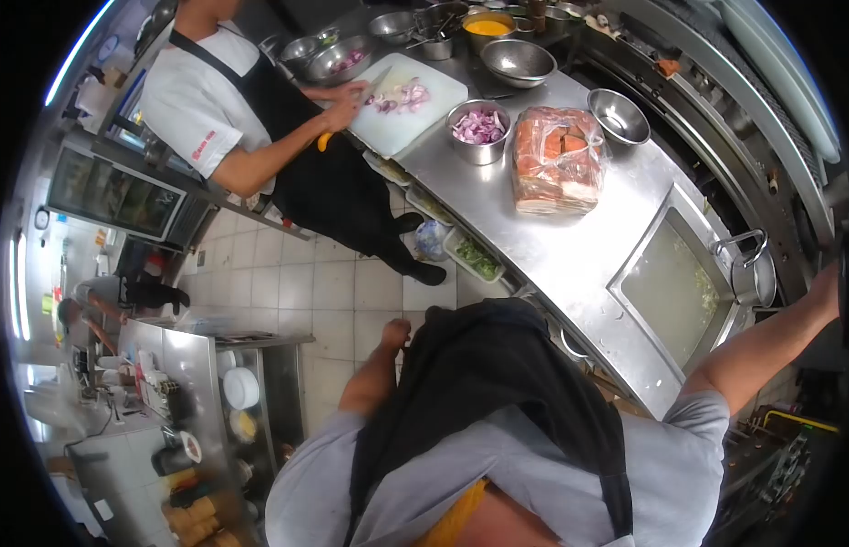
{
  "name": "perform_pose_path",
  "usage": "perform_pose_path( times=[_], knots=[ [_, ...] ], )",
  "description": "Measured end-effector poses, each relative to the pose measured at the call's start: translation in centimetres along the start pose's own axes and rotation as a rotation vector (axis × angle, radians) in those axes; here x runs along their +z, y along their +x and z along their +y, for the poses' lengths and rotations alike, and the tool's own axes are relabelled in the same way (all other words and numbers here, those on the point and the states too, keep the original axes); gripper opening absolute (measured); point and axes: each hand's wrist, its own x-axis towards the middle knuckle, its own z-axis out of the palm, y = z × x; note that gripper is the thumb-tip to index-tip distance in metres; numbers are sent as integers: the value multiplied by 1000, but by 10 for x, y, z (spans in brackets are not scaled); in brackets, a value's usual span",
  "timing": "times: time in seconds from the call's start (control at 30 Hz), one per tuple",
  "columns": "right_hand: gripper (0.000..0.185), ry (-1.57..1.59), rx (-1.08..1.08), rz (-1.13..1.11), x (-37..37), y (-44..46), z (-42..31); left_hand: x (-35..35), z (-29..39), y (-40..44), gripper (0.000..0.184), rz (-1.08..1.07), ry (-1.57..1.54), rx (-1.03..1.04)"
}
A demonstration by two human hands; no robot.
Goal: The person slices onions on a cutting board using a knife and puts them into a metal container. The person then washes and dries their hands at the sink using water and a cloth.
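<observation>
My left hand (395, 335) hangs low at my side in front of the black apron (479, 374), above the tiled floor. Its fingers are curled in, and nothing shows in them. My right arm stretches out to the right past the sink (675, 283), which holds cloudy water. The right hand is lost at the dark edge of the picture. A metal pot (754, 278) stands by the sink's far corner, closest to that forearm. Further along the steel counter (557, 251) sit a clear plastic bag (559, 159) of orange-brown slabs and a steel container of chopped red onion (479, 127).
At the counter's left, a co-worker (288, 118) in a black apron cuts red onion on a white board (424, 118) with a knife. Steel bowls (518, 62) stand behind. A green-filled tray (475, 253) sits below the counter edge. Plates (241, 387) are on a shelf behind left.
</observation>
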Motion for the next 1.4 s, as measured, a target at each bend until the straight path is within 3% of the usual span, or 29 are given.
perform_pose_path(
  times=[0.03, 0.07, 0.1, 0.17, 0.2, 0.27, 0.3, 0.4, 0.57, 0.67, 0.7, 0.8, 0.87, 0.9, 0.97, 1.0, 1.07, 1.4],
  knots=[
    [65, -40, -40, -60, 1, 7, 6, -3, 2, -3, 21, -77, -52, -177],
    [66, -81, -78, -122, 4, 9, 14, -15, 22, -18, 27, -160, 574, 228],
    [66, -85, -66, -123, 6, 11, 41, -16, 12, -19, 27, -166, 585, 224],
    [28, 264, 229, -134, 0, 24, 140, -10, -13, -16, 28, -150, 130, -35],
    [34, 154, 219, -220, -8, 30, 189, -11, -16, -17, 28, -149, 128, -35],
    [33, 201, 257, -187, 3, 34, 191, -11, -22, -23, 28, -95, -42, -151],
    [33, 246, 301, -150, 9, 34, 189, -8, -22, -26, 28, -92, -47, -156],
    [68, 30, -96, -93, 32, 13, 20, -10, -20, -31, 28, -87, -14, -151],
    [75, -89, -86, -118, 33, 11, 20, -6, -20, -25, 20, -155, 54, -173],
    [80, -110, -26, -133, 35, 10, 16, -18, 55, -51, 18, -53, -361, -588],
    [83, -138, 1, -130, 35, 10, 15, -20, 63, -54, 18, -53, -361, -588],
    [84, -157, 17, -131, 34, 9, 12, -14, 25, -45, 10, -95, -331, -540],
    [86, -177, 35, -135, 33, 6, 9, -7, -20, -35, 7, -74, 51, 35],
    [86, -187, 45, -138, 32, 5, 7, -10, -18, -37, 7, -75, 54, 36],
    [87, -179, 29, -143, 32, 1, -7, -19, 3, -47, 15, -115, 447, 375],
    [89, -170, 9, -149, 32, 0, -12, -24, 30, -57, 15, -117, 448, 373],
    [87, -177, 21, -152, 33, 1, -11, -29, 89, -76, 11, -88, -214, -407],
    [71, -217, 21, -141, 33, 1, -5, -20, 64, -79, 13, 9, -350, -443]
  ],
)
